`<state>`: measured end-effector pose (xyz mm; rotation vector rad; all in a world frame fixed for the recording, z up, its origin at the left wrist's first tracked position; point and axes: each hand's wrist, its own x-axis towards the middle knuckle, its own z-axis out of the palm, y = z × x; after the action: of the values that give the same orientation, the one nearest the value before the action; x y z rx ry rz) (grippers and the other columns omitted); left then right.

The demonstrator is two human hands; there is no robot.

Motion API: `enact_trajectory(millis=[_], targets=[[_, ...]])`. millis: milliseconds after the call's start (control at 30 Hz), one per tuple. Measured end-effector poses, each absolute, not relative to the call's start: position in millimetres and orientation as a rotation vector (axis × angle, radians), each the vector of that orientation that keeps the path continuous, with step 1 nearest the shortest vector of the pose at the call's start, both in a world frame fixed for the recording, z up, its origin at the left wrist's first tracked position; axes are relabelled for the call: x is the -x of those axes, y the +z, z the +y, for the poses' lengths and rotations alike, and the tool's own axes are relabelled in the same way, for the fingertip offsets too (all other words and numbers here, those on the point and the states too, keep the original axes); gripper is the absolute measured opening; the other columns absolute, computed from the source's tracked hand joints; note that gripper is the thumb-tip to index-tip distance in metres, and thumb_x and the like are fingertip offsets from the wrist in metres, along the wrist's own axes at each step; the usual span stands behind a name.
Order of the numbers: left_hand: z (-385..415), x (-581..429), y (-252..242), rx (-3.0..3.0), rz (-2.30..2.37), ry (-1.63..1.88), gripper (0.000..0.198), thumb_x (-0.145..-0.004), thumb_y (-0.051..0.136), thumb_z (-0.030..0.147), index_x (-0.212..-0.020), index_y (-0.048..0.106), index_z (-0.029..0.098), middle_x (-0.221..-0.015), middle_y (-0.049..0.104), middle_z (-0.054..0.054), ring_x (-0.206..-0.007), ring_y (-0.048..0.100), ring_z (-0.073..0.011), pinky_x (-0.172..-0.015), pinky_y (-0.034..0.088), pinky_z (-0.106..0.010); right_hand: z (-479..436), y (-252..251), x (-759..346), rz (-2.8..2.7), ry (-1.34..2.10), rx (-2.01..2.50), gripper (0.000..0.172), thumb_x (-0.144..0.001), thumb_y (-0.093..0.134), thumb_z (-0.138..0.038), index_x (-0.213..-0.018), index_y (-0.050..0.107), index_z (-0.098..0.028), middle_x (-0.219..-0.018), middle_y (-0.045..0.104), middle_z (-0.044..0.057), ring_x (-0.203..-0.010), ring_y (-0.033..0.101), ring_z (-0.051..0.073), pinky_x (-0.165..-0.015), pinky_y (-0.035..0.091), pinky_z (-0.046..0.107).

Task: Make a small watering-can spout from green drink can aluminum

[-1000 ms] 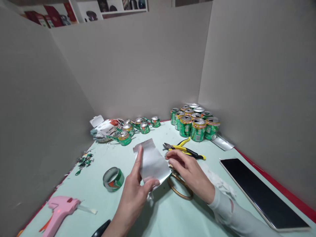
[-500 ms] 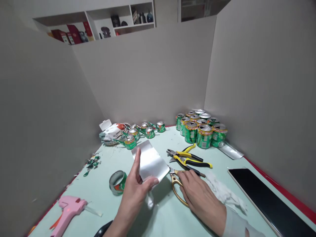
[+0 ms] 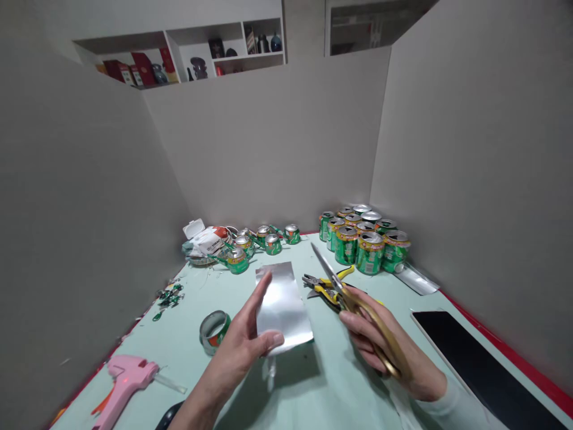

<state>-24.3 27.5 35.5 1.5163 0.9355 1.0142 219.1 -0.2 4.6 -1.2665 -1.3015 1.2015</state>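
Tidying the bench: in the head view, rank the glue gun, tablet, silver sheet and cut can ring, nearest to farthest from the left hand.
1. Silver sheet, held in the left hand
2. Cut can ring, just left
3. Glue gun, farther left
4. Tablet, far right

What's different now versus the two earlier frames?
The right hand took hold of the gold-handled scissors and lifted them off the table, blades pointing away. The metal sheet turned slightly, far end swinging right. Unchanged: the left hand still holds the sheet; pliers, green cans and pink glue gun stay put.
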Motion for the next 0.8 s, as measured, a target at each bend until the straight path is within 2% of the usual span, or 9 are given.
enact_trajectory(millis=[67, 133, 200, 267, 400, 533, 633, 700, 800], targets=[[24.5, 25.5, 37.2, -1.535, 0.847, 0.874, 0.084, -0.074, 0.076, 0.024, -0.149, 0.039, 0.031, -0.163, 0.024, 0.001, -0.15, 0.015, -0.0284, -0.118, 0.023, -0.041, -5.0, 10.7, -219.0, -1.181, 1.386, 1.147, 0.048, -0.082, 0.06, -0.054, -0.114, 0.043, -0.023, -0.048, 0.029, -0.015, -0.034, 0.024, 0.007, -0.033, 0.024, 0.019], [21.5, 25.5, 38.1, -1.549, 0.749, 0.707, 0.08, -0.076, 0.074, 0.021, -0.147, 0.04, 0.034, -0.163, 0.023, 0.003, -0.148, 0.021, -0.0294, -0.117, 0.025, -0.044, -7.4, 14.9, -217.6, -1.177, 1.383, 1.109, 0.044, -0.078, 0.066, -0.052, -0.105, 0.047, -0.022, -0.05, 0.04, -0.013, -0.034, 0.033, 0.007, -0.035, 0.031, 0.021], [19.0, 24.6, 38.3, -1.59, 0.697, 0.568, 0.079, -0.077, 0.073, 0.019, -0.147, 0.04, 0.036, -0.163, 0.024, 0.003, -0.148, 0.022, -0.0292, -0.116, 0.025, -0.046, -7.5, 18.0, -215.6, -1.23, 1.268, 1.116, 0.044, -0.071, 0.073, -0.045, -0.1, 0.049, -0.022, -0.066, 0.053, -0.007, -0.047, 0.049, 0.011, -0.044, 0.042, 0.024], [17.4, 23.2, 37.9, -1.665, 0.689, 0.475, 0.08, -0.077, 0.073, 0.016, -0.147, 0.039, 0.036, -0.162, 0.026, 0.002, -0.149, 0.019, -0.028, -0.117, 0.021, -0.047, -6.5, 19.8, -213.6, -1.264, 1.177, 1.121, 0.047, -0.066, 0.077, -0.038, -0.101, 0.05, -0.022, -0.083, 0.058, -0.002, -0.065, 0.057, 0.014, -0.055, 0.049, 0.027], [16.4, 20.1, 34.5, -1.729, 0.631, 0.392, 0.078, -0.078, 0.071, 0.015, -0.146, 0.04, 0.036, -0.16, 0.032, 0.001, -0.147, 0.025, -0.0258, -0.119, 0.016, -0.044, -3.9, 17.7, -210.8, -1.284, 1.098, 1.159, 0.039, -0.071, 0.073, -0.039, -0.099, 0.051, -0.021, -0.076, 0.058, -0.003, -0.063, 0.054, 0.014, -0.055, 0.043, 0.026], [19.7, 15.6, 29.7, -1.636, 0.718, 0.55, 0.055, -0.081, 0.065, 0.019, -0.134, 0.059, 0.033, -0.148, 0.053, -0.001, -0.134, 0.047, -0.0263, -0.111, 0.033, -0.04, -1.0, 9.7, -210.9, -1.245, 0.977, 1.201, 0.036, -0.075, 0.069, -0.041, -0.098, 0.049, -0.022, -0.073, 0.055, -0.004, -0.06, 0.051, 0.014, -0.056, 0.04, 0.027], [24.9, 9.8, 24.0, -1.585, 0.965, 0.8, 0.034, -0.076, 0.069, 0.024, -0.11, 0.076, 0.024, -0.122, 0.073, -0.007, -0.114, 0.062, -0.0294, -0.096, 0.045, -0.037, 0.2, 3.4, -209.5, -1.209, 0.903, 1.21, 0.037, -0.076, 0.066, -0.04, -0.102, 0.049, -0.022, -0.075, 0.056, -0.003, -0.064, 0.054, 0.017, -0.059, 0.042, 0.029], [27.7, 5.4, 17.2, -1.562, 1.105, 0.951, 0.026, -0.075, 0.069, 0.029, -0.097, 0.079, 0.018, -0.107, 0.076, -0.009, -0.101, 0.065, -0.0285, -0.087, 0.047, -0.034, 0.2, -0.2, -206.7, -1.191, 0.868, 1.216, 0.035, -0.075, 0.065, -0.038, -0.102, 0.049, -0.022, -0.075, 0.056, -0.003, -0.066, 0.055, 0.018, -0.062, 0.044, 0.03], [27.9, -1.1, 5.1, -1.527, 1.241, 1.113, 0.038, -0.08, 0.065, 0.035, -0.112, 0.072, 0.016, -0.099, 0.072, -0.007, -0.083, 0.063, -0.0219, -0.076, 0.047, -0.03, -0.5, -4.0, -201.0, -1.169, 0.832, 1.234, 0.033, -0.077, 0.063, -0.037, -0.102, 0.048, -0.022, -0.076, 0.056, -0.003, -0.065, 0.056, 0.018, -0.062, 0.045, 0.031]])
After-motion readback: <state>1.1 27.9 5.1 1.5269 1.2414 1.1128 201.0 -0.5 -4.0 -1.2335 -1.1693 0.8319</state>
